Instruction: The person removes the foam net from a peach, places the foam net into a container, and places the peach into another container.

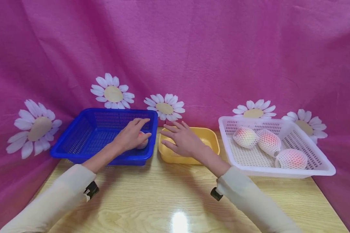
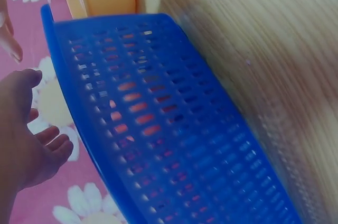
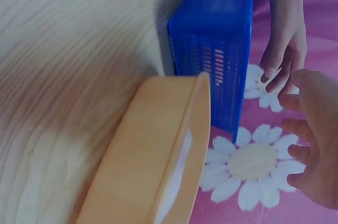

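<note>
My left hand [image 1: 130, 136] hangs over the right end of a blue perforated basket [image 1: 105, 160]. Its thumb and fingers are apart, with nothing between them in the left wrist view. Under that hand, inside the basket, lies a reddish round fruit [image 1: 142, 142], partly hidden; its red colour shows through the basket's slots. My right hand [image 1: 184, 139], fingers spread and holding nothing, is above a yellow plastic bin [image 1: 175, 159]. A pale patch [image 3: 178, 168] shows inside the bin in the right wrist view; I cannot tell what it is.
On the right stands a white perforated basket [image 1: 327, 168] with three pinkish fruits [image 1: 269, 142] in white foam nets. All the containers sit on a light wooden table [image 1: 151, 200]. Behind them hangs a magenta cloth [image 1: 192, 58] printed with white flowers.
</note>
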A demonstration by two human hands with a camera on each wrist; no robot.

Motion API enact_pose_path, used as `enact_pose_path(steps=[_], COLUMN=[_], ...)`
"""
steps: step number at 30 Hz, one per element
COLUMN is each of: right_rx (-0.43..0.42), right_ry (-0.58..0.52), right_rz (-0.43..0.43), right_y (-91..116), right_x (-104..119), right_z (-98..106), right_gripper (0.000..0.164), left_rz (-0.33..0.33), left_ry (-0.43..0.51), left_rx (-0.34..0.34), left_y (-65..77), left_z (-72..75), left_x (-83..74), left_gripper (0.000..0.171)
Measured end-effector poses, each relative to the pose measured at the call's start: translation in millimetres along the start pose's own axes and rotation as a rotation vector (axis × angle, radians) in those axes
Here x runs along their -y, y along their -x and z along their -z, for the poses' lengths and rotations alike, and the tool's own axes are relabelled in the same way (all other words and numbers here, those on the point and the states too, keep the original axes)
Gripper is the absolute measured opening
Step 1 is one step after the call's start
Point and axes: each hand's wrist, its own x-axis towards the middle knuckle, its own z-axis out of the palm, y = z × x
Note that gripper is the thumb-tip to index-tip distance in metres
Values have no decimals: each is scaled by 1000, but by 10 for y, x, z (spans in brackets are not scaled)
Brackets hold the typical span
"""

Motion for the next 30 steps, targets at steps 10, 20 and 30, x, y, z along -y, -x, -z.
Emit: enact_pose_path(steps=[10, 20, 30], right_rx=[16, 22, 70], right_ry=[-17, -3, -17], right_rz=[-71, -120, -177], right_y=[225, 445, 622], right_x=[-235, -459, -653], right_z=[89, 192, 226], right_gripper=[47, 44, 46], left_rz=[-52, -61, -138], left_ry=[-15, 14, 19], left_rx=[-14, 35, 52], left_y=[-61, -132, -163], left_z=[-57, -122, -235], left_x=[-325, -593, -846], left_gripper=[55, 56, 58])
